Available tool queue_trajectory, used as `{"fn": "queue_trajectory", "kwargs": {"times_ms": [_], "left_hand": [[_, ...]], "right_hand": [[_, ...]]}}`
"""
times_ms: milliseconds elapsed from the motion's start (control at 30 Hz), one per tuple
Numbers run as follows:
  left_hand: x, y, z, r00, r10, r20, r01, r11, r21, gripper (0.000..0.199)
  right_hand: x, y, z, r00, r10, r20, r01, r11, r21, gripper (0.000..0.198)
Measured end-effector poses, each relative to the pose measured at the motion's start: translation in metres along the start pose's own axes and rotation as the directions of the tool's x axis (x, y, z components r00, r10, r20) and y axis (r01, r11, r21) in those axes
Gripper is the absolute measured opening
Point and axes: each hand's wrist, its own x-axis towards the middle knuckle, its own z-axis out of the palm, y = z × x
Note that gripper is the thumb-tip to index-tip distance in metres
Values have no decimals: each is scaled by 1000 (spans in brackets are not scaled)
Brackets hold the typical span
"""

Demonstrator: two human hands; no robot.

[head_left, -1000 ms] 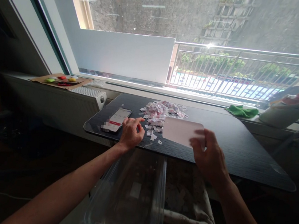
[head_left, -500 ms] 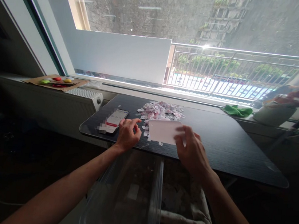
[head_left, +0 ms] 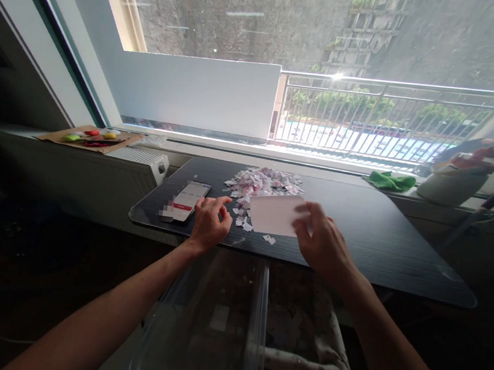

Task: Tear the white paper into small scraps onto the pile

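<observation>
My right hand [head_left: 323,234] pinches the right end of a plain white card [head_left: 276,214], tilted above the near side of the table. Behind the card lies a heap of small cut paper pieces [head_left: 265,182], white with some pink print. Loose scraps [head_left: 269,239] lie between my hands. My left hand [head_left: 211,221] rests near the table's front edge, fingers loosely bent and apart, with nothing visible in them. Just left of it is a phone [head_left: 191,199] showing a running timer with a red button.
The dark table [head_left: 371,238] stands against the window sill. Below its front edge are a clear plastic bin [head_left: 204,337] and a pale-rimmed container [head_left: 309,366]. On the sill sit a green cloth [head_left: 391,181], a filled pot-like container [head_left: 450,184] and cardboard [head_left: 60,135] with colourful items.
My right hand has moved the card slightly right and up, tilting it. A scrap below the card shows more and lies a little farther right. My left hand stays in place.
</observation>
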Motion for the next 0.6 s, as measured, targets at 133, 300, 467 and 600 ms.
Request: {"fn": "queue_trajectory", "kwargs": {"times_ms": [133, 300, 467, 600], "left_hand": [[0, -1, 0, 1000, 5, -6, -5, 1000, 3, 31], [0, -1, 1, 1000, 4, -10, -3, 1000, 3, 31], [0, 0, 0, 1000, 2, -1, -2, 1000, 4, 30], [0, -1, 0, 1000, 2, -1, -2, 1000, 7, 30]], "right_hand": [[10, -6, 17, 996, 2, 88, -5, 999, 42, 28], [4, 5, -2, 992, 26, 124, -26, 1000, 0, 27], [0, 12, -18, 998, 41, 55, -37, 997, -71, 26], [-2, 14, -23, 997, 41, 67, -33, 993, -111, 25]]}}
